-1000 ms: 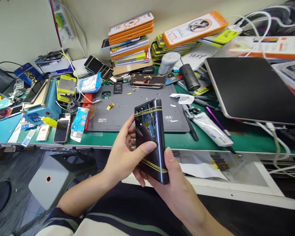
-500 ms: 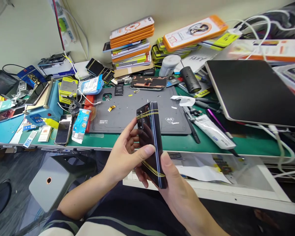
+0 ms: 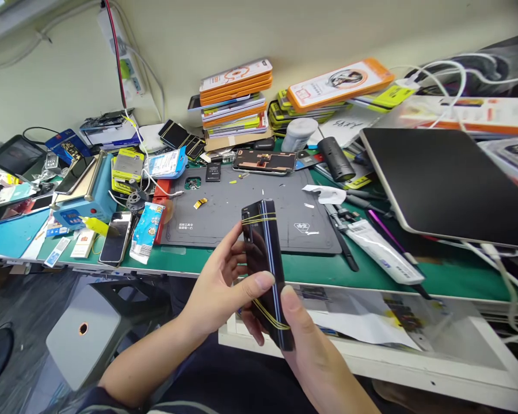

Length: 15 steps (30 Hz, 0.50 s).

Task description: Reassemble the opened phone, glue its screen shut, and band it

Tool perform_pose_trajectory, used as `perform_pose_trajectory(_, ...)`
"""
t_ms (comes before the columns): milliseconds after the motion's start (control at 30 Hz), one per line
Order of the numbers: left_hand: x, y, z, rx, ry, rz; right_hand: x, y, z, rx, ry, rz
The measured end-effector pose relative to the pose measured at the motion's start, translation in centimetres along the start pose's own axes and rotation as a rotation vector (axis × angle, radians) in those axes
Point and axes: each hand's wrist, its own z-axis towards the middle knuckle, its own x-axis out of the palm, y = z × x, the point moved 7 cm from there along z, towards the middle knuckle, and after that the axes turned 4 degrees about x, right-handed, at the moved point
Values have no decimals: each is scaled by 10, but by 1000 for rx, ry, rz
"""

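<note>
A dark, glossy phone [image 3: 265, 253] is held upright and tilted in front of me, over the bench's front edge. Yellow rubber bands wrap round it near its top and bottom ends. My left hand [image 3: 222, 279] grips its left side, thumb on the back and fingers behind. My right hand [image 3: 304, 328] closes on the lower right edge, its thumb along the side and some fingers hidden beneath. Beyond the phone lies a grey work mat [image 3: 224, 230], bearing a small yellow flex cable [image 3: 201, 203], a black battery [image 3: 213, 172] and an opened phone part [image 3: 265, 161].
A closed laptop [image 3: 449, 178] takes up the right side, with a white tube [image 3: 384, 250] beside it. Boxed parts [image 3: 235, 86] are stacked against the wall. At left stand a blue machine [image 3: 86, 201] and another phone [image 3: 115, 238]. An open drawer [image 3: 371, 356] juts out below the bench.
The camera view has tilted up, so the bench and hands appear lower in the picture. Both hands keep their hold on the phone, with almost no change in grip.
</note>
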Motion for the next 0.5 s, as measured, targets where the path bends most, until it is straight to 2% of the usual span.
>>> perform_pose_trajectory(233,-3,3,-1,-7,-6,-13,-4,-7,6,11,-19,5)
perform_pose_trajectory(500,-4,4,-1,2,14,-28,-3,-3,2,10,-59,-3)
